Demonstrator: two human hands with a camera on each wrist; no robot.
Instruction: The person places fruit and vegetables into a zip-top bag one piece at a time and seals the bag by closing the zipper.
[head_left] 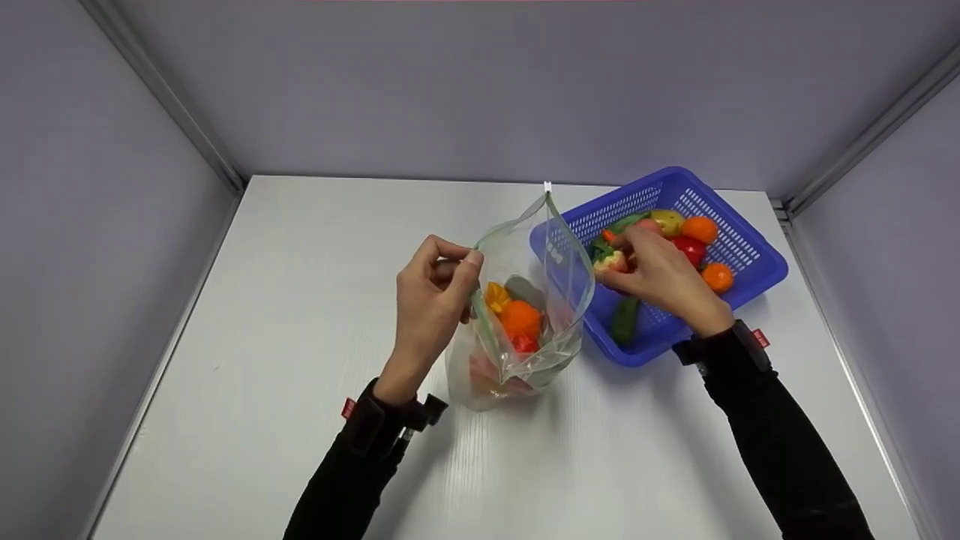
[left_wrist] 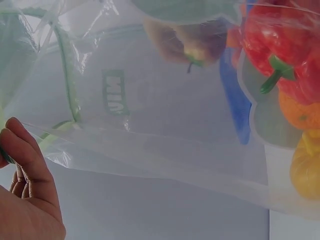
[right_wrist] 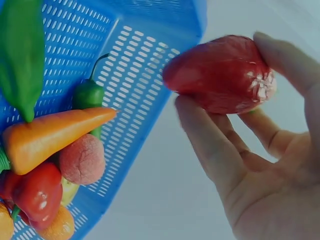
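Observation:
My left hand (head_left: 433, 300) pinches the left edge of the green-trimmed mouth of a clear zip bag (head_left: 465, 367), which stands upright and gapes open. Through the plastic show an orange (head_left: 520, 320), a red bell pepper (left_wrist: 275, 50) and a yellow piece (left_wrist: 306, 165). Over the left part of a blue basket (right_wrist: 125, 170), my right hand (head_left: 660, 274) grips a red apple (right_wrist: 220, 75) between thumb and fingers. Its stem end is pale and worn, with a small green stem. In the right wrist view the apple overlaps the basket's rim.
In the basket lie a carrot (right_wrist: 55, 137), a green chili pepper (right_wrist: 89, 95), a peach (right_wrist: 82, 159), another red pepper (right_wrist: 39, 192) and oranges (head_left: 700, 229). A dark green vegetable (head_left: 624, 321) lies at its near end. Grey panels (head_left: 465, 90) enclose the white table (head_left: 300, 315).

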